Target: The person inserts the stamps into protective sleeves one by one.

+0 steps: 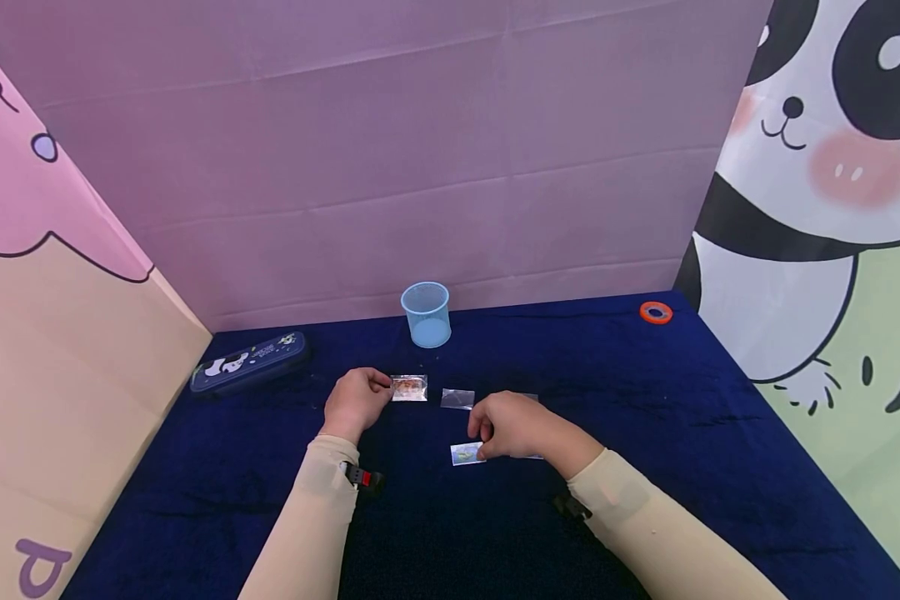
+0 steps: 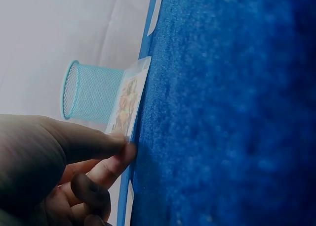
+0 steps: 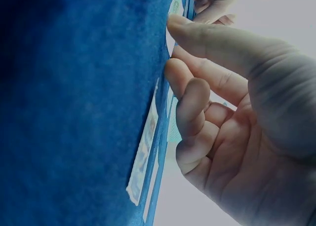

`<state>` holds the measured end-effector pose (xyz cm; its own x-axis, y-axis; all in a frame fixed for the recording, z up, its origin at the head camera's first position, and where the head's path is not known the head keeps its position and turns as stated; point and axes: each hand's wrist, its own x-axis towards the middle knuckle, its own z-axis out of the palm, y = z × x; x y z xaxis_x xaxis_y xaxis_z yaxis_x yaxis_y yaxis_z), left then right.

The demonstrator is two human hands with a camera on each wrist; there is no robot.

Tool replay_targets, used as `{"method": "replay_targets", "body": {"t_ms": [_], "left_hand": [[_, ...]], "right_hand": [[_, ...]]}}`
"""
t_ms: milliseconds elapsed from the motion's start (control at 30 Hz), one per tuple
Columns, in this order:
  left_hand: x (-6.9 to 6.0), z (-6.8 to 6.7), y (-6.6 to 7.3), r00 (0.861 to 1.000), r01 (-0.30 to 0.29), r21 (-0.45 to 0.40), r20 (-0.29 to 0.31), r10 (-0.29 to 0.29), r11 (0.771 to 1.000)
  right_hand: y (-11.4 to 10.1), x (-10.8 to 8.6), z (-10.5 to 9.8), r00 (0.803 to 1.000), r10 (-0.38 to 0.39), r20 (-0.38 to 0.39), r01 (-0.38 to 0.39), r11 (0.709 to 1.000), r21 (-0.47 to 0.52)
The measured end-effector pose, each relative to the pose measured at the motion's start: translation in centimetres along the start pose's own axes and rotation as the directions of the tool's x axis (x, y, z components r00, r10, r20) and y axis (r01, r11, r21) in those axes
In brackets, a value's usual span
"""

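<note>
Mostly, the blue table (image 1: 450,533) fills the low part of the view, with the case (image 1: 251,364) and then the cup (image 1: 426,317) near its back, out of the way. The left hand (image 1: 354,404) is nearly closed, its thumb and finger pinching the left edge of the packet (image 1: 411,387) near the middle of the table. The right hand (image 1: 523,427) is nearly closed too, thumb and finger on the right end of the card (image 1: 465,453), which is closer to the person; its other fingers are bent in. To the right of the packet lies a small clear sleeve (image 1: 457,399). I think a soft pinch right at the edge works best, because thin things like these could bend. Bent-in fingers should help too, so they don't bump the sleeve.
</note>
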<state>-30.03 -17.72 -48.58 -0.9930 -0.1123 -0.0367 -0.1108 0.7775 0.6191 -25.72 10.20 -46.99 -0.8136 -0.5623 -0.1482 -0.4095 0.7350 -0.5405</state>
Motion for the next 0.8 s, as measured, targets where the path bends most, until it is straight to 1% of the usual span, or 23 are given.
{"method": "replay_targets", "body": {"t_ms": [267, 567, 800], "left_hand": [[0.03, 0.04, -0.04, 1.0, -0.001, 0.001, -0.009, 0.001, 1.0], [-0.01, 0.08, -0.16, 1.0, -0.009, -0.008, -0.014, 0.009, 1.0], [-0.09, 0.01, -0.15, 1.0, -0.019, -0.005, 0.003, 0.019, 1.0]], "right_hand": [[0.06, -0.09, 0.08, 1.0, -0.019, -0.008, 0.019, 1.0, -0.005], [-0.01, -0.24, -0.12, 1.0, -0.022, 0.007, 0.022, 1.0, -0.011], [0.03, -0.37, -0.06, 0.999, -0.038, 0.002, 0.038, 0.999, -0.021]]}}
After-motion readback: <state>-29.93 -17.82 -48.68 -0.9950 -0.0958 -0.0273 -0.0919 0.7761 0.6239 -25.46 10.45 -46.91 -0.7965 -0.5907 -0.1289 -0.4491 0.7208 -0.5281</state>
